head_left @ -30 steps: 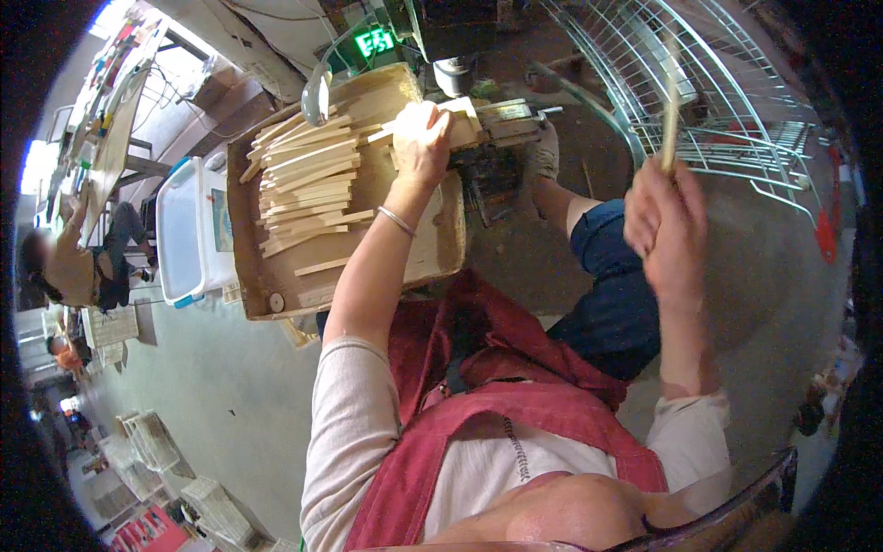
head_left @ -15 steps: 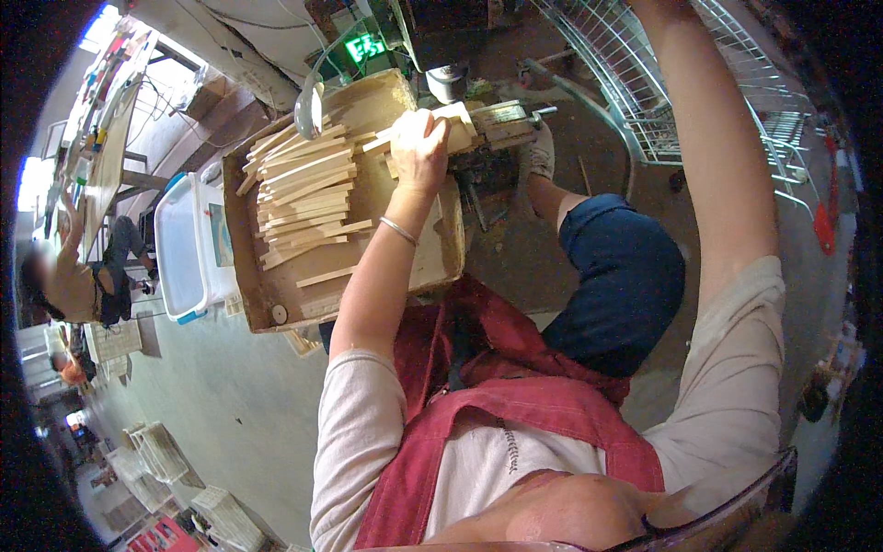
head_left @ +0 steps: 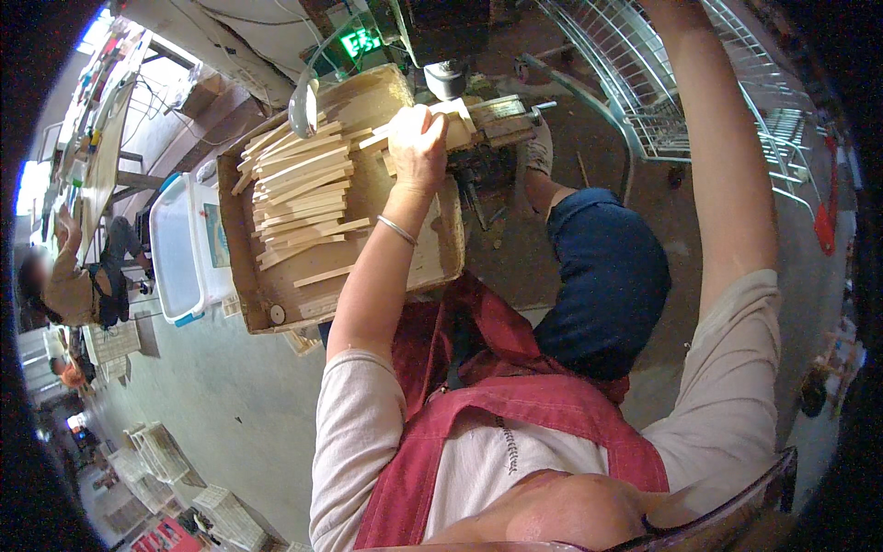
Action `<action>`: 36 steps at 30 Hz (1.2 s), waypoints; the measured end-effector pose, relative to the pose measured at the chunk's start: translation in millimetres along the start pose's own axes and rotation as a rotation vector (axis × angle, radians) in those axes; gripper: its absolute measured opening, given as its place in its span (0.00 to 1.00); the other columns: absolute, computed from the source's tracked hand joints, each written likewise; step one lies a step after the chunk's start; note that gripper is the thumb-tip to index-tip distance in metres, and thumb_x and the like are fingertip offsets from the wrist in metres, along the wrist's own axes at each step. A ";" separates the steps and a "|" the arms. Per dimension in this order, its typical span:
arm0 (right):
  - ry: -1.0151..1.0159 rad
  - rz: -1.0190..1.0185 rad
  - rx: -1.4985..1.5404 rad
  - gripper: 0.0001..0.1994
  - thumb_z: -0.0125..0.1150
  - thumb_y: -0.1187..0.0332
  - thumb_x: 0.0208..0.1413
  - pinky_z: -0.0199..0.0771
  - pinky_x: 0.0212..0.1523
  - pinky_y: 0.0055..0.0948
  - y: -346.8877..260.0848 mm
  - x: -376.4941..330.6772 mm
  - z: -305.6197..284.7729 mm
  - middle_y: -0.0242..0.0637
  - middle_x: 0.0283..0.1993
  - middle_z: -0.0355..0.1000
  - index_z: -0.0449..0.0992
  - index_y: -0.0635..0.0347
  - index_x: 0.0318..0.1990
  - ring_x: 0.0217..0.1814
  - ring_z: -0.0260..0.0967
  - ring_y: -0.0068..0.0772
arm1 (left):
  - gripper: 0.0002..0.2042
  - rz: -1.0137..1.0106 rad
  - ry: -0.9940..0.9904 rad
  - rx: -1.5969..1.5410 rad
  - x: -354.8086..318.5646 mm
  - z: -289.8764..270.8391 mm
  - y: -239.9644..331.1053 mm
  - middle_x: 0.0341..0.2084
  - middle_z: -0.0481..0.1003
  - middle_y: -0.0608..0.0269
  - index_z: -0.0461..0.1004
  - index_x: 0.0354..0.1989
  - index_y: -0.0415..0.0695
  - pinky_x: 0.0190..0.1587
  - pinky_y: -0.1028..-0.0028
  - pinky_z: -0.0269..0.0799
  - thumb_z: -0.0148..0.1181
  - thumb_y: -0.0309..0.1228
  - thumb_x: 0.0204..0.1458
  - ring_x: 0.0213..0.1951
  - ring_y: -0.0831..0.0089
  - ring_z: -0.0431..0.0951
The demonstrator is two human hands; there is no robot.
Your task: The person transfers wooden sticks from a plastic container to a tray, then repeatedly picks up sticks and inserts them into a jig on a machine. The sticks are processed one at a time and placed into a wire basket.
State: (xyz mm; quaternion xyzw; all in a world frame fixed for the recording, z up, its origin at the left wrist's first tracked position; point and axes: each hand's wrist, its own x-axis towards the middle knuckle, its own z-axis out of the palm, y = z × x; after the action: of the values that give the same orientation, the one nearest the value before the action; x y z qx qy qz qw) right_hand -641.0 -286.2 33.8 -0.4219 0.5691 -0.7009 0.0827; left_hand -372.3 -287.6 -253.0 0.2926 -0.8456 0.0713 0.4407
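Observation:
My left hand point(head_left: 418, 147), a metal bangle on its wrist, is closed round a pale wooden strip point(head_left: 372, 139). One end of the strip sticks out to the left of my fingers. Just right of the hand, a light wooden block point(head_left: 456, 118) sits at a metal vise point(head_left: 501, 115). Above it a grey-white round machine part point(head_left: 445, 81) hangs from a dark machine body point(head_left: 451, 32). My right arm point(head_left: 722, 156) reaches up past the top edge, and the hand lies outside the picture.
A shallow cardboard box point(head_left: 363, 294) holds many loose wooden strips point(head_left: 303, 189). A lamp head point(head_left: 304, 109) hangs over it, with a clear plastic bin point(head_left: 179, 248) on its left. A wire cart point(head_left: 644, 101) stands at upper right. Another person point(head_left: 78, 285) is at far left.
My left hand keeps its grip in nearly the same spot. The round machine part looks slightly different, and my knee has shifted a little left. My right arm stays raised.

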 end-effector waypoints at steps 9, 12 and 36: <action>-0.152 -0.028 0.121 0.15 0.52 0.61 0.66 0.42 0.09 0.27 -12.6 -30.9 -16.8 0.26 0.11 0.55 0.70 0.53 0.26 0.07 0.46 0.21 | 0.06 -0.002 0.002 0.010 0.0 1.9 -1.6 0.23 0.64 0.59 0.70 0.25 0.46 0.32 0.62 0.66 0.61 0.24 0.42 0.30 0.58 0.69; -0.143 -0.032 0.157 0.16 0.51 0.60 0.67 0.42 0.09 0.27 -11.0 -32.7 -22.1 0.26 0.12 0.55 0.69 0.53 0.25 0.07 0.47 0.21 | 0.06 0.002 0.013 0.008 1.3 4.4 -1.0 0.23 0.64 0.60 0.69 0.24 0.46 0.32 0.62 0.65 0.62 0.24 0.42 0.30 0.59 0.69; -0.129 0.045 0.243 0.16 0.56 0.60 0.67 0.39 0.12 0.21 7.8 -108.6 -56.6 0.20 0.15 0.53 0.78 0.63 0.31 0.12 0.43 0.13 | 0.08 0.002 0.049 -0.009 -4.1 10.2 -5.0 0.22 0.64 0.60 0.69 0.23 0.46 0.31 0.61 0.65 0.64 0.25 0.45 0.29 0.58 0.69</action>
State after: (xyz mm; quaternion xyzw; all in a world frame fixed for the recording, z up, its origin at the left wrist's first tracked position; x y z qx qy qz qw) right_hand -614.2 -182.9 -26.7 -0.4401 0.4829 -0.7340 0.1853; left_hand -374.8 -293.8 -263.0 0.2881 -0.8352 0.0750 0.4624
